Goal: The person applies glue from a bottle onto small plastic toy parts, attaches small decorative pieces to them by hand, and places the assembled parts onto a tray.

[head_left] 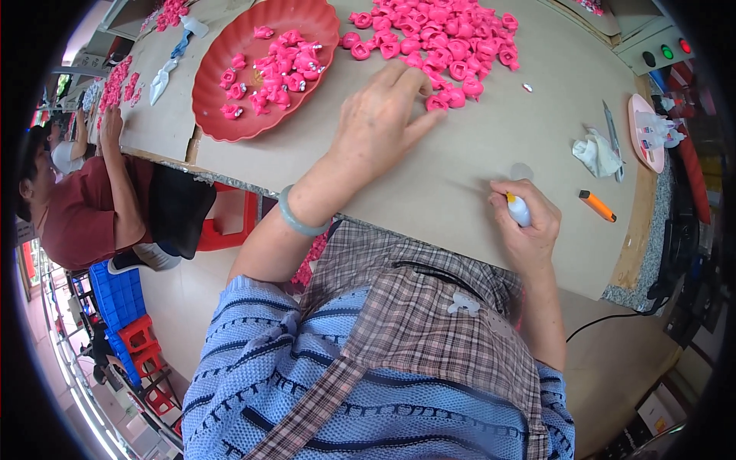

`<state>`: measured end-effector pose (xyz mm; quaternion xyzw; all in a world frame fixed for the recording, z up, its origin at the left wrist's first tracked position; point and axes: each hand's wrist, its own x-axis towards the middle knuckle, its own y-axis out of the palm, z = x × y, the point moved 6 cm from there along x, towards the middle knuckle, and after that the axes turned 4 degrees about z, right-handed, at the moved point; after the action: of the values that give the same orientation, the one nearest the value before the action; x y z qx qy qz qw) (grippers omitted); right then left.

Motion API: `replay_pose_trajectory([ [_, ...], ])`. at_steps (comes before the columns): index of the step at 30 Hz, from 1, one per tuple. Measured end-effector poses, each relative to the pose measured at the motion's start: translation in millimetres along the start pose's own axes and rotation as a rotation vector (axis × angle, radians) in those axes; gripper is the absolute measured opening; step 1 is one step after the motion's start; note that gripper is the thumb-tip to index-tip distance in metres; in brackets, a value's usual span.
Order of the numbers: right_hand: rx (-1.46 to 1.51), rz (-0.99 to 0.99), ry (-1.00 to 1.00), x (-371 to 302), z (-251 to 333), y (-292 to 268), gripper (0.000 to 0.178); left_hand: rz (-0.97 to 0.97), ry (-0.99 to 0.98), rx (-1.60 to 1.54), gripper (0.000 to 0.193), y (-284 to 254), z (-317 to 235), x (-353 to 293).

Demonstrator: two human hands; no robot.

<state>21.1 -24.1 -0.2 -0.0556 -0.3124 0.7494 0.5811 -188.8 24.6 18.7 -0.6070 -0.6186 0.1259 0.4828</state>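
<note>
At the near edge of a heap of hollow, bud-shaped pink pieces [460, 46], my left hand [379, 115] reaches over the table. Its thumb and fingers are apart, close to the nearest pink piece [437, 102]; whether they touch it is partly hidden. My right hand [533, 218] is closed around a small white squeeze bottle [519, 211] with a yellow tip, held low over the table on the right. Left of my left hand stands a red scalloped tray [222, 126] holding several pink pieces, some with shiny silvery bits.
An orange marker [597, 206], a crumpled white cloth [597, 153] and metal tweezers [612, 130] lie to the right. Beyond them is a pink dish [640, 157] with small bottles. A co-worker [84, 207] sits at the left by more pink pieces [116, 84].
</note>
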Motion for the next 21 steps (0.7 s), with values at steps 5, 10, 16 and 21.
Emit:
replay_pose_trajectory([
  [5,0.003,0.015,0.002,-0.6,0.3,-0.3,0.019,0.066,-0.064,0.106,0.034,18.1,0.0,8.1],
  [10,0.021,0.019,0.036,0.1,-0.2,-2.8,0.017,0.088,-0.170,-0.152,0.032,12.0,6.1,5.4],
  [16,0.313,0.035,0.228,-1.0,-15.4,-5.0,0.027,0.295,-0.600,-1.413,0.035,28.4,-7.1,-27.9],
  [21,0.700,0.031,0.253,3.9,-17.0,-13.4,0.038,0.367,-0.752,-1.786,0.038,42.3,-25.2,-42.1],
])
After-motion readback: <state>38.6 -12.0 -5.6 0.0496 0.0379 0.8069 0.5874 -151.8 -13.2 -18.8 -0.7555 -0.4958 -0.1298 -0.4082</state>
